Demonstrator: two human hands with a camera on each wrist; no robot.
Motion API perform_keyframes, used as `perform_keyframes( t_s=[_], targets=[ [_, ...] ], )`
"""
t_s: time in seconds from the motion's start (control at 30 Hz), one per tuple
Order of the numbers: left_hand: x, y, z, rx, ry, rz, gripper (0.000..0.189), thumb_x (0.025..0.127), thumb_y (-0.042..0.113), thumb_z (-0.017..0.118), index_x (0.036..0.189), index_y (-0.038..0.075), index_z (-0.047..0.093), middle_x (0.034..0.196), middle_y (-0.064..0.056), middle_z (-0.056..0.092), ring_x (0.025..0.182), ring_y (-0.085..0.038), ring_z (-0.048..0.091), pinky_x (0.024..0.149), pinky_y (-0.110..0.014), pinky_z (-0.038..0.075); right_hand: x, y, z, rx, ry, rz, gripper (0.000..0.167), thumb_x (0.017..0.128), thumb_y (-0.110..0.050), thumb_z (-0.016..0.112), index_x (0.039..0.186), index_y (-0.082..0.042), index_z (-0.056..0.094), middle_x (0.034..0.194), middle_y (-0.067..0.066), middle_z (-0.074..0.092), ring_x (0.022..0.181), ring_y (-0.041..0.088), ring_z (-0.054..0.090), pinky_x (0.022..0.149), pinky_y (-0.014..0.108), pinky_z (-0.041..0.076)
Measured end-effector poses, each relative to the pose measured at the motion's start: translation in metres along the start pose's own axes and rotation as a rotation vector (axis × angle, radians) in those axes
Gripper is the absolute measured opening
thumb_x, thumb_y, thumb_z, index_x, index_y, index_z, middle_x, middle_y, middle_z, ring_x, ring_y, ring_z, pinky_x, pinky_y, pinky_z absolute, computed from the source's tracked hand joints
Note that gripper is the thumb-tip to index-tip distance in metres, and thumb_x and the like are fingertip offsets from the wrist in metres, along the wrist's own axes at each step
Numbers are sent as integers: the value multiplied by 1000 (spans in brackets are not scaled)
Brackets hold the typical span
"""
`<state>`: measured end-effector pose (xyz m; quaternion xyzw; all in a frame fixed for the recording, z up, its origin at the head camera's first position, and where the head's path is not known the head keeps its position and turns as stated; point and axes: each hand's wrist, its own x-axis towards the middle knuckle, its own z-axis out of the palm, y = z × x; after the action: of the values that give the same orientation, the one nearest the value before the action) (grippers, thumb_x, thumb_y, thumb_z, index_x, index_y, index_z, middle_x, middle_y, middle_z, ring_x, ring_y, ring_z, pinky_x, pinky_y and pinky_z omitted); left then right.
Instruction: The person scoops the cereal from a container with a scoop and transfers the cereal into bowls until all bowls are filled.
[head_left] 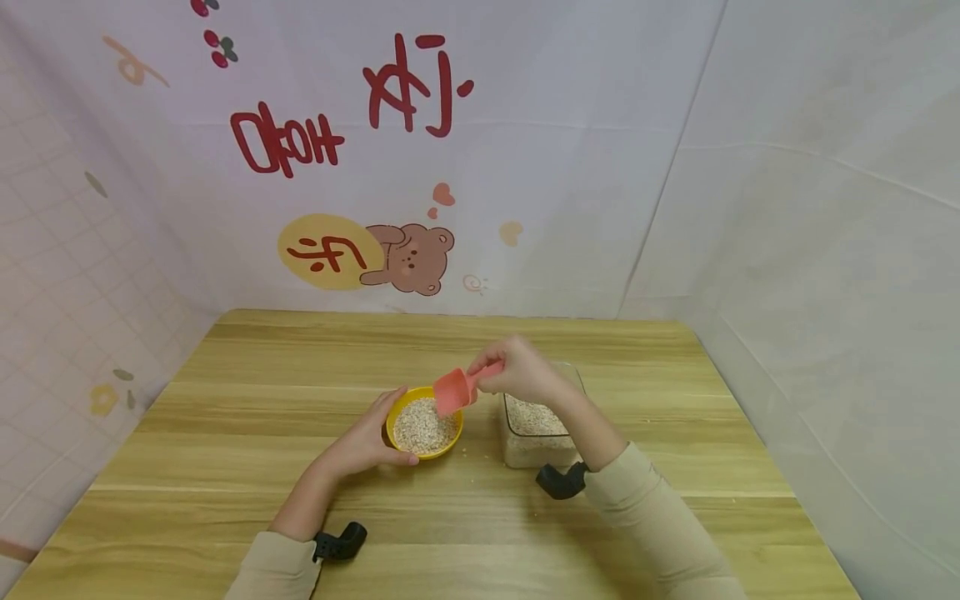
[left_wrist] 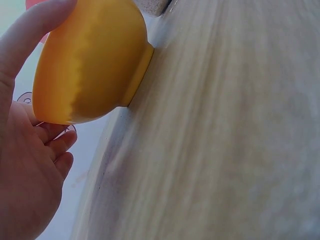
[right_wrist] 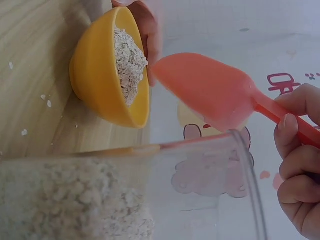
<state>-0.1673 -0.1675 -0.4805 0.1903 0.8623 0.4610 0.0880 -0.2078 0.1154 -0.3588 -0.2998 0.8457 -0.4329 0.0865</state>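
Observation:
A yellow bowl [head_left: 444, 451] stands on the table, holding a mound of rolled oats [head_left: 420, 427]. My left hand [head_left: 369, 440] grips the bowl from its left side, thumb at the near rim and fingers toward the far side. In my right hand [head_left: 521, 372] is the handle of a pink scoop [head_left: 452, 392], tilted with its lip over the bowl's right rim. No oats show inside the scoop in the head view. The right wrist view shows the scoop [right_wrist: 207, 87] from outside, its tip close to the oats.
Right of the bowl, under my right forearm, stands a clear square container [head_left: 525, 454] with more oats [head_left: 534, 417] in it. A few loose flakes [right_wrist: 47, 102] lie on the wooden table [head_left: 300, 358] between bowl and container. Printed white cloth [head_left: 555, 183] encloses the table's back and sides.

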Motion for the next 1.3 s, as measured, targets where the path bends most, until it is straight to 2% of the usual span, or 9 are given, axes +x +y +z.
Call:
perform_keyframes(
  t_s=[0.37, 0.7, 0.83, 0.97, 1.07, 1.2, 1.3],
  targets=[
    [-1, 4, 0, 9, 3, 2, 118, 62, 36, 90, 152, 6, 19, 153, -20, 21, 137, -40, 22, 103, -65, 23, -9, 14, 3, 104, 44, 37, 17, 76, -5, 65, 90, -8, 75, 83, 1, 69, 51, 10, 39, 47, 24, 36],
    [0, 10, -1, -14, 27, -4, 118, 60, 42, 89, 152, 11, 21, 154, -15, 21, 138, -37, 22, 103, -63, 25, -18, 26, 6, 234, 91, 89, 17, 78, -3, 65, 93, -3, 74, 76, 12, 68, 55, 13, 47, 48, 24, 38],
    [1, 12, -2, -38, 43, 5, 116, 61, 40, 89, 151, 12, 22, 154, -15, 20, 138, -37, 21, 104, -64, 23, -23, 24, 3, 244, 125, 94, 17, 79, -1, 66, 95, -2, 74, 80, 8, 69, 60, 14, 51, 54, 26, 44],
    [1, 15, -3, -46, 53, 0, 115, 62, 39, 89, 152, 14, 22, 156, -14, 16, 140, -37, 18, 104, -65, 21, -28, 24, 0, 226, 166, 116, 16, 80, -6, 68, 93, -8, 76, 81, 4, 69, 63, 17, 55, 57, 34, 48],
    [2, 18, -2, -51, 63, -8, 114, 63, 39, 89, 152, 18, 22, 157, -12, 13, 141, -36, 15, 104, -66, 20, -32, 28, -2, 229, 190, 124, 16, 78, -9, 69, 92, -11, 76, 80, 5, 69, 64, 22, 57, 57, 42, 49],
    [3, 25, -2, -39, 75, -5, 112, 63, 39, 89, 152, 20, 23, 157, -11, 13, 141, -35, 15, 103, -66, 21, -37, 31, -5, 288, 207, 113, 16, 79, -6, 70, 95, -4, 75, 86, 10, 69, 63, 23, 57, 59, 44, 51],
    [3, 32, -2, -30, 80, 13, 111, 64, 40, 88, 152, 20, 23, 157, -13, 13, 140, -37, 16, 103, -66, 23, -42, 32, -9, 316, 229, 118, 17, 80, -6, 71, 97, -1, 74, 90, 11, 68, 63, 19, 57, 58, 38, 51]
  ],
)
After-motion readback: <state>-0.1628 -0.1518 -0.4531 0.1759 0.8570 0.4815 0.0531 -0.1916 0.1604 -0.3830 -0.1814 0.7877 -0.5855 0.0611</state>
